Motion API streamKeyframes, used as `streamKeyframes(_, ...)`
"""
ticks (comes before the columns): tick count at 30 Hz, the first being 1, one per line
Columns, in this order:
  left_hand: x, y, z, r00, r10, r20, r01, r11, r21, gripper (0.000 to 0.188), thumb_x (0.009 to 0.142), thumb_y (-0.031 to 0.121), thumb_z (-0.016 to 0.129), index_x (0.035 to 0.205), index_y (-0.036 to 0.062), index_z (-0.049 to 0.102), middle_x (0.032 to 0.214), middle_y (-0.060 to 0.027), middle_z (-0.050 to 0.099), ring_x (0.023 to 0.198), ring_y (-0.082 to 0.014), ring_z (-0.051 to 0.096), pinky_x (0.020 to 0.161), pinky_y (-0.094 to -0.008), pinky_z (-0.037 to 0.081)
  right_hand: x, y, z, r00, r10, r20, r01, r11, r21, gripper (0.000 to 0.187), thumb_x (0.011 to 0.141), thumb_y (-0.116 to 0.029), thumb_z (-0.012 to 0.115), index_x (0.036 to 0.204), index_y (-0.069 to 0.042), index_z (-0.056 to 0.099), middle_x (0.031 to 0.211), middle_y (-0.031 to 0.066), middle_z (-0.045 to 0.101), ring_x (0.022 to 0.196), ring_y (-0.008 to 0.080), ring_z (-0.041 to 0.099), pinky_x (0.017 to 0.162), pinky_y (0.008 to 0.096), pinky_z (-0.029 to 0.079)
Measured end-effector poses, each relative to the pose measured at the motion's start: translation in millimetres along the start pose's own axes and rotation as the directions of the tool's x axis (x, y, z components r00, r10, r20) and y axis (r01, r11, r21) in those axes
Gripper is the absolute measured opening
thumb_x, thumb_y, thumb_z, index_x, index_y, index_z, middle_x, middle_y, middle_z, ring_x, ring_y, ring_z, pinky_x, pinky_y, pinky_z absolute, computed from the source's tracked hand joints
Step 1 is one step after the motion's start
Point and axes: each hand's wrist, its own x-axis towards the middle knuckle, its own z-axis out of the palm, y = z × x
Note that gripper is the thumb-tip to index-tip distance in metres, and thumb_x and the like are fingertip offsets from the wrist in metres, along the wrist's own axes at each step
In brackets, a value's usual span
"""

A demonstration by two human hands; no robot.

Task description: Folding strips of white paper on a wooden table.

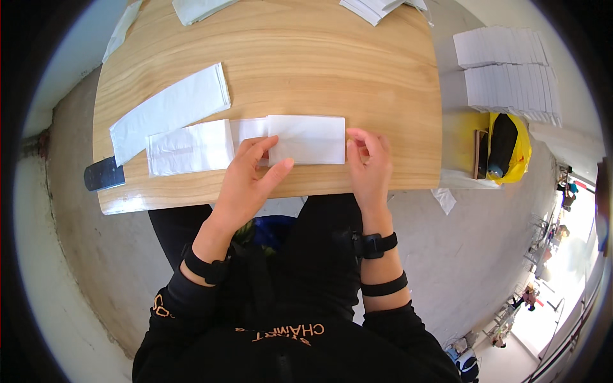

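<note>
A folded white paper sheet (306,140) lies flat near the table's front edge. My left hand (254,171) is at its left side, thumb and forefinger apart, the fingertips resting on the paper's left edge. By the right edge is my right hand (371,159), its fingers bent and thumb and forefinger slightly apart; I cannot tell whether they touch the paper. Left of my left hand lies a stack of thin white bags (190,148), its right end beside another pale sheet partly under the folded paper. A longer white stack (172,108) slants behind it.
A dark phone (104,174) juts over the wooden table's (287,70) left front corner. More white papers (377,9) lie at the far edge. On the right stand packed rows of folded white paper (507,76) and a yellow bag (520,150) with a dark item. A scrap (444,200) hangs below.
</note>
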Motion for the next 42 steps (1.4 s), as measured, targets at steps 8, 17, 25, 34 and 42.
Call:
streamKeyframes(8,0.4,-3.8,3.3,1.0,0.019,-0.009,-0.019,1.0,0.011,0.051,0.088,0.028,0.069,0.123,-0.0057,0.055,0.115,-0.0137,0.055,0.098,-0.0215,0.052,0.083,-0.0299,0.045,1.6,7.5,6.9,0.997,-0.043,0.062,0.048,0.996,-0.079,0.023,0.082,-0.005,0.066,0.104,-0.011,0.067,0.091,0.0097,0.058,0.081,0.0241,0.06,0.071,0.0337,0.048)
streamKeyframes(17,-9.8,3.6,23.9,0.896,0.376,-0.238,-0.194,0.811,0.552,0.064,0.078,0.017,0.074,0.133,-0.0018,0.047,0.13,-0.0166,0.047,0.119,-0.0316,0.047,0.096,-0.0446,0.04,5.4,6.9,2.5,0.991,0.017,0.134,-0.007,0.998,-0.069,0.026,0.082,-0.008,0.066,0.108,-0.012,0.067,0.09,0.0097,0.055,0.08,0.0253,0.059,0.072,0.0351,0.048)
streamKeyframes(25,15.0,-5.2,55.3,0.904,0.386,0.185,-0.391,0.571,0.722,0.098,0.07,0.046,0.076,0.145,0.0003,0.031,0.154,-0.0175,0.024,0.144,-0.0309,0.022,0.116,-0.0434,0.022,7.6,8.5,3.9,0.987,-0.007,0.158,0.024,0.994,-0.111,0.034,0.079,-0.005,0.067,0.112,-0.011,0.066,0.088,0.0092,0.054,0.082,0.0256,0.057,0.072,0.0345,0.048)
streamKeyframes(34,18.1,-21.7,56.1,0.923,0.36,0.134,-0.323,0.538,0.779,0.108,0.068,0.06,0.071,0.146,-0.001,0.028,0.155,-0.0157,0.023,0.145,-0.0277,0.022,0.117,-0.0407,0.021,16.4,11.6,-12.7,0.958,0.023,0.287,-0.029,0.999,0.017,0.039,0.078,-0.001,0.066,0.116,-0.007,0.063,0.095,0.0095,0.054,0.088,0.0221,0.056,0.076,0.0335,0.049)
streamKeyframes(42,18.3,-23.8,55.1,0.919,0.37,0.135,-0.336,0.558,0.759,0.103,0.072,0.062,0.065,0.146,-0.001,0.029,0.156,-0.0171,0.022,0.146,-0.0281,0.018,0.118,-0.0418,0.014,18.8,-20.3,28.2,0.971,0.017,0.238,-0.036,0.996,0.078,0.034,0.08,-0.007,0.067,0.114,-0.007,0.062,0.1,0.0086,0.057,0.09,0.0208,0.058,0.077,0.0332,0.049)
